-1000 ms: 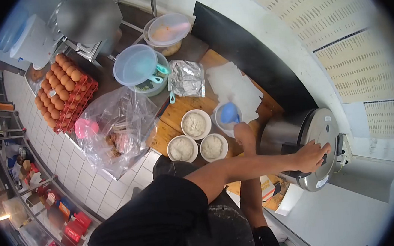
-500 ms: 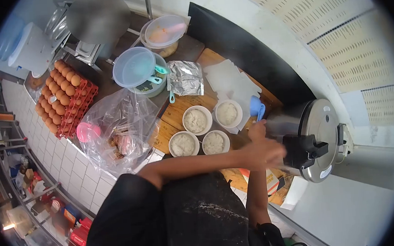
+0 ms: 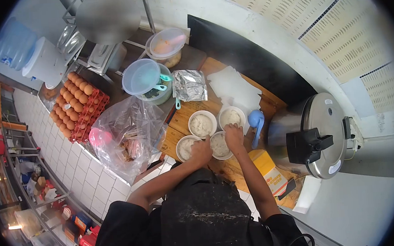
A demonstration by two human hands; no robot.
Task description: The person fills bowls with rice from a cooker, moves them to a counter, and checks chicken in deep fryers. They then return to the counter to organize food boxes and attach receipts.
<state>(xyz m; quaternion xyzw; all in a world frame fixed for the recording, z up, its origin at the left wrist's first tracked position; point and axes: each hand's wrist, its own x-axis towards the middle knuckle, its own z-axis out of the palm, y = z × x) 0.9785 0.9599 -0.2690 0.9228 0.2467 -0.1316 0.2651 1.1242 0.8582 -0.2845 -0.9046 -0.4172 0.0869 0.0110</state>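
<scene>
Four white bowls of rice stand close together on the wooden tabletop. My left hand (image 3: 201, 151) is closed at the left side of the lower right bowl (image 3: 220, 151), overlapping the edge of the lower left bowl (image 3: 181, 147). On that same bowl's right side, my right hand (image 3: 234, 136) is closed with fingers curled, covering the near rim of the upper right bowl (image 3: 231, 116). The upper left bowl (image 3: 202, 124) is just beyond my hands. A blue scoop (image 3: 256, 120) lies to the right. Parts of both hands' fingertips are hidden.
A large steel cooker (image 3: 320, 136) with a closed lid stands right, beside a yellow box (image 3: 265, 166). White paper sheets (image 3: 236, 87), a foil packet (image 3: 189, 85) and lidded tubs (image 3: 145, 78) lie beyond. Left are a plastic bag (image 3: 123, 129) and stacked egg trays (image 3: 77, 107).
The blue scoop has left my right hand and lies on the table. My left hand has moved away from the cooker, whose lid is closed in both frames. Both hands are now at the bowls.
</scene>
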